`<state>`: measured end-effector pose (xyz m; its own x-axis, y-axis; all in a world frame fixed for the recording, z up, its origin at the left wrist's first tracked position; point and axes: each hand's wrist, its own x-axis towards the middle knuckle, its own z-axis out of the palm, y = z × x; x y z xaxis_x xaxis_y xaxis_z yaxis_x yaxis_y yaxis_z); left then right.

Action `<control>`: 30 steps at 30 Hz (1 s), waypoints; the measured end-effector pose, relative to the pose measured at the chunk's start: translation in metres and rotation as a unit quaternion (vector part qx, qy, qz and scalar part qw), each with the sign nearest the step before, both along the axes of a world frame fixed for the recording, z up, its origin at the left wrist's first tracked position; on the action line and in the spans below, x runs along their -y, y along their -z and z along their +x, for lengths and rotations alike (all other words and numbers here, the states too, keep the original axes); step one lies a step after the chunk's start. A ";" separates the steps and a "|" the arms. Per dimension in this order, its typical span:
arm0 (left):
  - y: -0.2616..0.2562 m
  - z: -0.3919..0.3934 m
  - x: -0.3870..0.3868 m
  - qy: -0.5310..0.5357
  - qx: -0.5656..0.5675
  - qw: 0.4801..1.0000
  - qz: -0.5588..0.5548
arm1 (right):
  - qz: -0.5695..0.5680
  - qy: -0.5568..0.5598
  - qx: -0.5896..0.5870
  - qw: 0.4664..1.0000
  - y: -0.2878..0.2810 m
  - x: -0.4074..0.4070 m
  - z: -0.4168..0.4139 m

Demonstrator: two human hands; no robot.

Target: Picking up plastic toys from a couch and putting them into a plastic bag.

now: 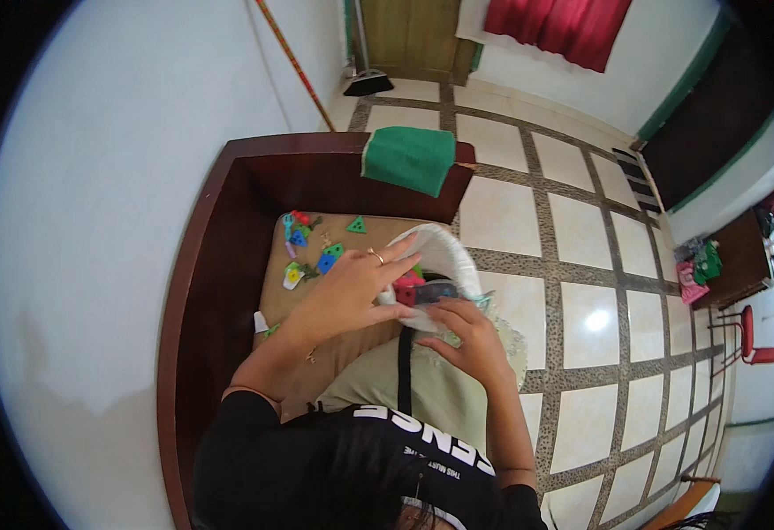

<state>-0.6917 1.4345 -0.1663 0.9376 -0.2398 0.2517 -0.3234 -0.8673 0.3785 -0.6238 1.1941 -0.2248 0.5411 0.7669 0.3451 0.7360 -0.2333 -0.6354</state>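
Observation:
A white, soft-looking container (461, 255) rests at my lap with its round mouth facing up. Inside it I see a pink-red toy piece (407, 289) and a dark bluish see-through item (437, 292). My left hand (360, 281), with a ring on one finger, reaches over the container's left rim, fingers spread across the mouth. At the near right rim is my right hand (470, 331), its fingers bent by the see-through item. Whether either hand grips anything is hidden. Left of the container, a blue toy piece (327, 264) and a green triangular piece (356, 225) lie on the brown cushion (334, 324).
More small toys (299, 237) and a white-and-yellow flower piece (293, 275) lie on the cushion's left side. The dark wooden seat frame (294, 179) encloses it, with a green cloth (410, 159) over the far armrest. Tiled floor (499, 212) extends to the right.

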 end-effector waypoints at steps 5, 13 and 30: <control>-0.010 -0.012 -0.050 -0.181 0.055 0.949 -0.253 | 0.228 0.092 0.089 0.965 0.024 0.009 -0.010; 0.253 -0.050 -0.206 -0.415 -0.061 0.889 -0.183 | 0.287 0.136 -0.028 0.948 0.078 0.017 -0.056; 0.299 -0.005 -0.148 -0.521 -0.050 0.848 -0.085 | 0.231 0.151 -0.088 0.957 0.093 0.011 -0.067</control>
<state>-0.6972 1.5824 -0.4654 0.6375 0.7630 0.1067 0.6256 -0.5935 0.5063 -0.6908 1.1831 -0.3177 0.7950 0.3534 0.4930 0.5516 -0.0833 -0.8299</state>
